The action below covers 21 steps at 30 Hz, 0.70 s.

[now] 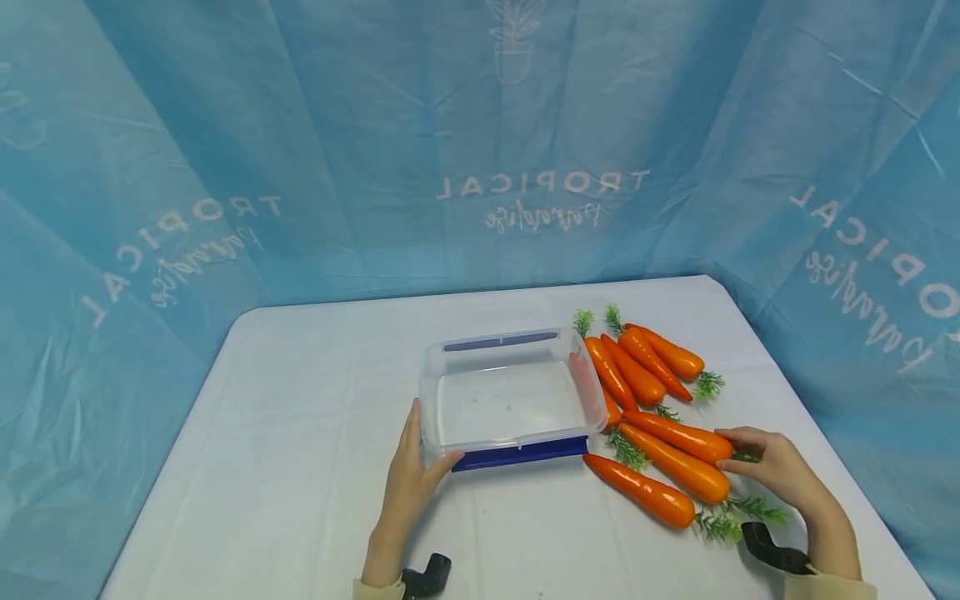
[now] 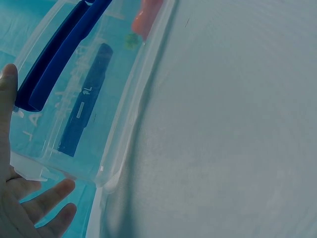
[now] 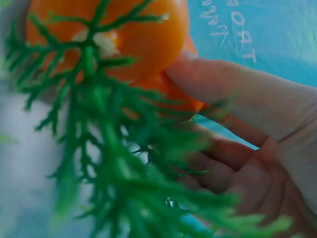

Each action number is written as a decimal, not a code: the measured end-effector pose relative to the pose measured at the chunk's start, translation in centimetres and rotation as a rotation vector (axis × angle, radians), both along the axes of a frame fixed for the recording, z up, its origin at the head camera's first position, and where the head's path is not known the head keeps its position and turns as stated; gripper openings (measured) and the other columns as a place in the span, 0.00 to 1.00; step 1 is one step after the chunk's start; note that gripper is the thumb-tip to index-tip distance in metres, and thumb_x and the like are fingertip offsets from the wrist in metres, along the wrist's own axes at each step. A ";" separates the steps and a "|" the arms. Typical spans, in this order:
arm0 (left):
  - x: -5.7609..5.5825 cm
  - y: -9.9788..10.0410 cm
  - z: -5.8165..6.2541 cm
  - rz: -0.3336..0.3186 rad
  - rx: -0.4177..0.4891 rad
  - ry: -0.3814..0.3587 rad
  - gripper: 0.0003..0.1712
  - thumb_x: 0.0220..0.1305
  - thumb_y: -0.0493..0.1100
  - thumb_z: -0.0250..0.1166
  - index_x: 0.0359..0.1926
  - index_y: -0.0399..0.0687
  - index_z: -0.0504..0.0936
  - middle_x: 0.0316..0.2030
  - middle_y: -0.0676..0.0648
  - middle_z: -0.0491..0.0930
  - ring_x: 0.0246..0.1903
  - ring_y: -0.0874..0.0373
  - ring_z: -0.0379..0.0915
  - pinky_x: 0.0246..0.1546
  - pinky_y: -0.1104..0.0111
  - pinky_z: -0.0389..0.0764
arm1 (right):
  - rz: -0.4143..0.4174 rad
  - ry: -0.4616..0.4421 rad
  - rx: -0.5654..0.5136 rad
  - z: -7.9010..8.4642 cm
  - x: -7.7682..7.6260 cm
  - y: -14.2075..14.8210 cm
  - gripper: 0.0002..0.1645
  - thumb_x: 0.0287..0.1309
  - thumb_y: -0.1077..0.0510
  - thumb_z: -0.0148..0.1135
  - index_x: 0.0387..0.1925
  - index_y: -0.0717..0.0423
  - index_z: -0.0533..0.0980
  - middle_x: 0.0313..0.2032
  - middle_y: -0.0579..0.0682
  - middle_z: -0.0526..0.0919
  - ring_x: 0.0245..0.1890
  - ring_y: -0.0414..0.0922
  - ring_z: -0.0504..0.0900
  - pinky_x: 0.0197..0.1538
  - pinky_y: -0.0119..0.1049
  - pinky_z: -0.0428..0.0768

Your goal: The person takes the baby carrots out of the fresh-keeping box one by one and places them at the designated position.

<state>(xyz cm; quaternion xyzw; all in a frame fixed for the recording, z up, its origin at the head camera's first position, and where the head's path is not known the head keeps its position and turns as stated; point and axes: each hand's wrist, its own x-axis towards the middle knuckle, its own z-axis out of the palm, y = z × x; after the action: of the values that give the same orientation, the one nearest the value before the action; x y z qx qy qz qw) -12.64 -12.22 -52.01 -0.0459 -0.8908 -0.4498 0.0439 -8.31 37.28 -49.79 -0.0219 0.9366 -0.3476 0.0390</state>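
A clear plastic container (image 1: 506,408) with blue latches stands in the middle of the white table. My left hand (image 1: 408,487) holds its near left corner, thumb at the front rim and fingers along the left side. In the left wrist view the thumb reaches the end of a blue latch (image 2: 59,64), while the other fingers spread near the corner. To the right, my right hand (image 1: 783,475) pinches the thick end of an orange carrot (image 1: 686,437) between thumb and fingers. Green leafy tops (image 3: 109,148) cover part of that hand in the right wrist view.
Several carrots lie right of the container, including one (image 1: 678,467) alongside the held carrot, one (image 1: 645,492) nearer the front, and a group (image 1: 637,371) farther back. Blue printed curtains (image 1: 540,125) hang behind and at both sides of the table (image 1: 285,467).
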 end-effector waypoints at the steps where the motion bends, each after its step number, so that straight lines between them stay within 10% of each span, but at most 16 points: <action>1: 0.0 0.0 0.0 0.002 -0.004 0.002 0.60 0.53 0.59 0.69 0.76 0.49 0.42 0.74 0.40 0.48 0.72 0.41 0.48 0.69 0.45 0.58 | 0.004 -0.019 0.003 0.0 0.0 -0.1 0.29 0.48 0.56 0.72 0.50 0.69 0.77 0.46 0.64 0.83 0.37 0.23 0.78 0.43 0.36 0.85; 7: 0.1 -0.4 -0.1 0.009 -0.019 0.004 0.60 0.53 0.61 0.68 0.76 0.50 0.42 0.74 0.40 0.48 0.72 0.41 0.50 0.68 0.45 0.59 | 0.007 -0.071 0.014 0.0 -0.1 -0.5 0.31 0.50 0.55 0.71 0.52 0.69 0.75 0.48 0.65 0.82 0.45 0.53 0.83 0.48 0.48 0.82; 13: 0.2 -0.8 -0.1 0.007 -0.015 0.008 0.60 0.53 0.61 0.69 0.76 0.50 0.42 0.74 0.40 0.48 0.72 0.40 0.49 0.67 0.43 0.60 | 0.011 -0.088 0.026 0.6 -0.2 -0.9 0.31 0.54 0.52 0.68 0.54 0.69 0.74 0.49 0.65 0.81 0.48 0.61 0.80 0.51 0.55 0.79; 21: 0.0 -1.3 0.8 -0.049 0.008 -0.031 0.59 0.56 0.58 0.68 0.75 0.45 0.40 0.74 0.41 0.48 0.69 0.39 0.55 0.65 0.42 0.62 | -0.099 0.140 0.082 2.7 -1.7 -1.3 0.27 0.61 0.54 0.61 0.55 0.70 0.71 0.52 0.72 0.75 0.51 0.68 0.73 0.51 0.68 0.70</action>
<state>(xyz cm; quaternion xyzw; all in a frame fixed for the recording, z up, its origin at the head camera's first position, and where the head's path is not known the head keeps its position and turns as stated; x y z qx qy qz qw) -12.63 -13.49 -51.18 -0.0606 -0.8882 -0.4550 0.0194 -10.05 35.98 -47.08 0.0019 0.9504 -0.3081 -0.0430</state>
